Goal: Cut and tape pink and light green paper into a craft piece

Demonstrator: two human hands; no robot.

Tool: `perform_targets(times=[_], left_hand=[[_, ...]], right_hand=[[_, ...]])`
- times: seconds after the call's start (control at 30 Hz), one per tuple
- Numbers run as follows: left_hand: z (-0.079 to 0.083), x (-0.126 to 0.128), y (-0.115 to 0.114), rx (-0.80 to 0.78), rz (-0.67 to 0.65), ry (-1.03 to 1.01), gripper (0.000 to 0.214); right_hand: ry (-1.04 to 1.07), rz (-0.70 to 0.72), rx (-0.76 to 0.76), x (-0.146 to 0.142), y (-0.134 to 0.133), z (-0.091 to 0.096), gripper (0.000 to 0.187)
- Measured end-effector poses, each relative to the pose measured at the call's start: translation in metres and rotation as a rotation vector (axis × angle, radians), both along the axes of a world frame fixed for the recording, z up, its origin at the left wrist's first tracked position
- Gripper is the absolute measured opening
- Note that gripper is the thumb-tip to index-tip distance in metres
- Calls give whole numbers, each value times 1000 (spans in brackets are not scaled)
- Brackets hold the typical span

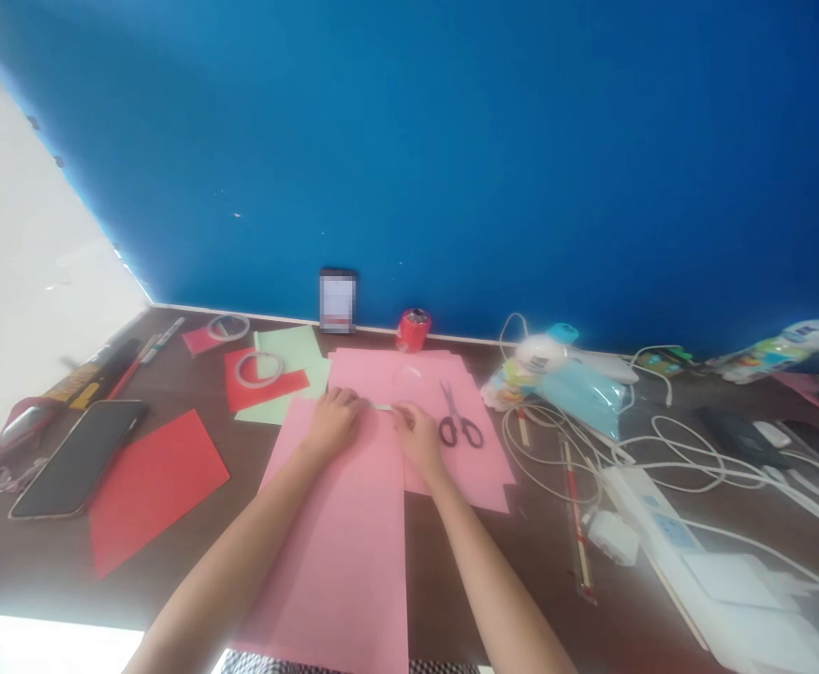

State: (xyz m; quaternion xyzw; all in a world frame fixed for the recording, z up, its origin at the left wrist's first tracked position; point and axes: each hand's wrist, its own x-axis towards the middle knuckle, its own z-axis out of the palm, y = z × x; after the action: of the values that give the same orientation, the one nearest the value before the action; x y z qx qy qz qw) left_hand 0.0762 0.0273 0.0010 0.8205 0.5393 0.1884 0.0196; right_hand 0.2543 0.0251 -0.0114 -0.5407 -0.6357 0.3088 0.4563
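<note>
A long sheet of pink paper (353, 552) lies in front of me, its far end overlapping more pink sheets (465, 473). My left hand (334, 421) rests on the far part of the long sheet, its fingers curled and close together at one end of a thin pale strip (381, 407). At the strip's other end, my right hand (417, 435) has its thumb and fingers closed. The strip's exact kind is too blurred to make out. Just right of my right hand, dark-handled scissors (460, 429) lie slightly spread on the pink sheets. A clear tape ring (407, 376) sits beyond my hands.
At the back stand a red can (413, 329) and a small framed screen (337, 301). Left lie a phone (76, 459), red paper (160, 487), green paper (289, 346) and a white ring (259, 355). Right are bottles (532, 360), tangled white cables (542, 468) and a power strip (651, 510).
</note>
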Motion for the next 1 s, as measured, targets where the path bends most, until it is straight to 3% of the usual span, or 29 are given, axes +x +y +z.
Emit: perform_targets(times=[0.63,0.87,1.0], left_hand=[[2,1,-1,-4,7,23,47],[6,6,-4,3,-57,106,43],[7,9,-5,-17,-19,101,42]], right_hand=[[5,2,-11,0,0,2,23],[-19,-8,12,-2,-2,7,22],[-35,-21,22,-2,-3,8,22]])
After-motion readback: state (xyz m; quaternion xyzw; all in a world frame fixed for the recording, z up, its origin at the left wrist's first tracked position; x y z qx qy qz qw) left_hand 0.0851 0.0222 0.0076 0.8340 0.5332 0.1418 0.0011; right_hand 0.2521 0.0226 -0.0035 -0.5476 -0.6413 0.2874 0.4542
